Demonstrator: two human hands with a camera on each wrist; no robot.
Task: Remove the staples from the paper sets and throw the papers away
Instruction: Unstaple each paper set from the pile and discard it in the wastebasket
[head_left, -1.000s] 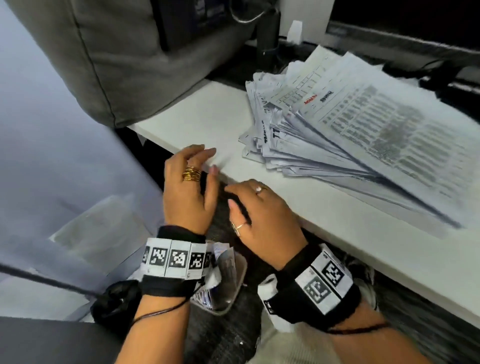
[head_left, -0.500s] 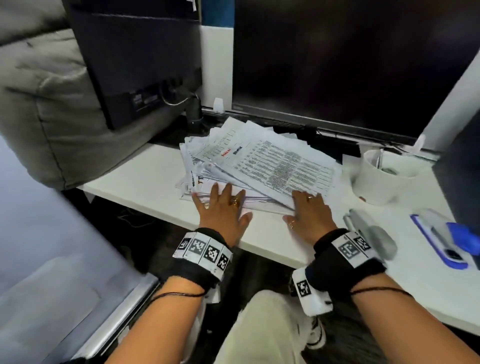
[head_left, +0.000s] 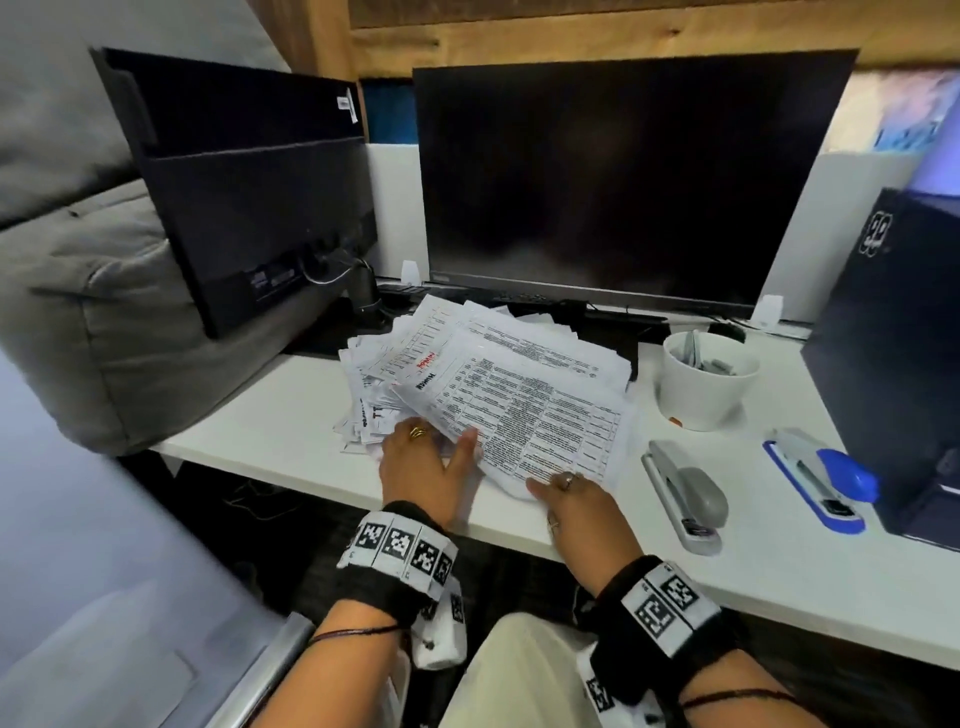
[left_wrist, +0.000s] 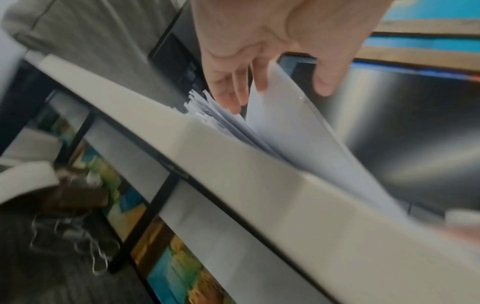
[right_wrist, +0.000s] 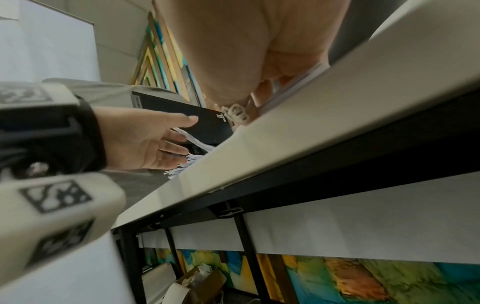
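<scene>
Head view, item one: we are seeing a loose heap of paper sets (head_left: 483, 384) lying on the white desk (head_left: 270, 431), in front of the large dark monitor (head_left: 623, 176) and spreading toward the desk's near edge. The top paper set (head_left: 524, 415), a printed table sheet, is resting tilted across the heap.

Item two: the left hand (head_left: 415, 467) is taking the near left corner of that top set. In the left wrist view we are seeing its fingers (left_wrist: 228, 96) slipped beneath the lifted sheets (left_wrist: 280, 115) and the thumb standing above them, so the corner is being held between thumb and fingers.

Item three: the right hand (head_left: 582, 506) is lying on the set's near right edge, index finger stretched along the paper. In the right wrist view its fingertips (right_wrist: 262, 92) are meeting the paper edge (right_wrist: 296, 82); we cannot tell whether they are pinching or merely pressing.

Item four, to the right on the desk: a white cup (head_left: 706, 387), a grey stapler (head_left: 685, 493) just beside the right hand, and a blue stapler (head_left: 821, 478) farther right. A second monitor (head_left: 249, 192) is standing with its back to us on the left.
</scene>
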